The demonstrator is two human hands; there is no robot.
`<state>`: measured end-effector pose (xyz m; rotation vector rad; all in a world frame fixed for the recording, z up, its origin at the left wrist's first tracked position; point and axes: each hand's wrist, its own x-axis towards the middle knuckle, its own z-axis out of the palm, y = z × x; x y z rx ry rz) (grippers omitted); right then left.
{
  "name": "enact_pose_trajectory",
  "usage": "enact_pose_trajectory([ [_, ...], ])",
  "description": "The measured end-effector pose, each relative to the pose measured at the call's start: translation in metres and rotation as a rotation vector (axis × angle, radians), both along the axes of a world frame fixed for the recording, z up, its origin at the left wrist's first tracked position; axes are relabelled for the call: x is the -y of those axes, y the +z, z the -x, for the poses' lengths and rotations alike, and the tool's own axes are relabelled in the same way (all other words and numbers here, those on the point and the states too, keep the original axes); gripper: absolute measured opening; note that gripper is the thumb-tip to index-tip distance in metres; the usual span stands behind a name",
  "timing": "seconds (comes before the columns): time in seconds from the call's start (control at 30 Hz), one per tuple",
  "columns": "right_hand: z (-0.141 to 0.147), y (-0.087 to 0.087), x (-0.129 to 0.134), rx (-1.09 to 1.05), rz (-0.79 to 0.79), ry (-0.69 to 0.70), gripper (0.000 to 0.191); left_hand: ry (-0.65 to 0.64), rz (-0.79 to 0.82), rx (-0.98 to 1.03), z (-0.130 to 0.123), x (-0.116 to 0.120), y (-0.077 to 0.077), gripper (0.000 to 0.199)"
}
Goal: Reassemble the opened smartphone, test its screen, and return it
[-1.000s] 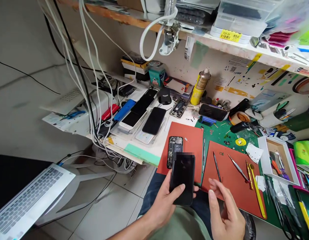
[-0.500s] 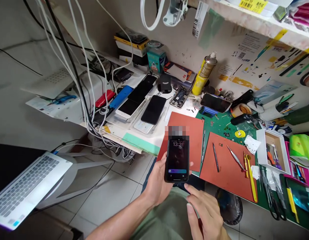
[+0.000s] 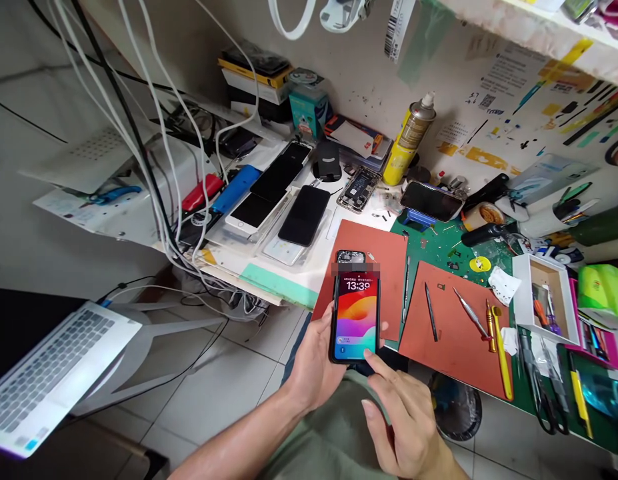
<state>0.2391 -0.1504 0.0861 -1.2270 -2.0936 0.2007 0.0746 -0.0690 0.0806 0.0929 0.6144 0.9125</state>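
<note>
phone [image 3: 356, 310], in the head view: lay in the left hand [image 3: 313, 357], screen lit and facing up, out in front of the body. ran lengthwise away from the lap toward the bench, lower end nearest the body, and partly covered from sight, beyond its top end, the opened phone [image 3: 351, 258] on the left red mat [image 3: 391, 260]. was clamped by that left hand along both long edges, with thumb on the left and fingertips showing past the right. from the right hand [image 3: 401, 413], lay ahead and to the left, reachable first at the lower right corner. as for that right hand: gripped nothing, held thumb and index finger apart, aimed the index finger at that corner. left unclear whether in contact with the glass or just above. by judgement, turned mostly on that short diagonal, with the left nearer, being on the phone itself
</note>
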Motion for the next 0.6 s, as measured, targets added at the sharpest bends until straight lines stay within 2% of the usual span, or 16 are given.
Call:
enact_pose_trajectory([
  [0.23, 0.005, -0.001, -0.001, 0.037, -0.030, -0.034, 0.021, -0.006, 0.014, -0.020, 0.003, 0.001, -0.003, 0.043],
  [0.43, 0.007, -0.002, 0.008, 0.021, 0.015, -0.067, 0.023, 0.013, 0.006, -0.019, 0.002, -0.001, -0.001, 0.044],
  [0.53, 0.006, -0.005, 0.018, -0.121, 0.076, -0.260, 0.023, 0.020, 0.030, -0.053, 0.001, -0.002, 0.000, 0.051],
  [0.6, 0.005, -0.007, 0.019, -0.308, 0.228, -0.417, 0.012, 0.017, 0.050, -0.100, 0.000, -0.001, 0.002, 0.054],
])
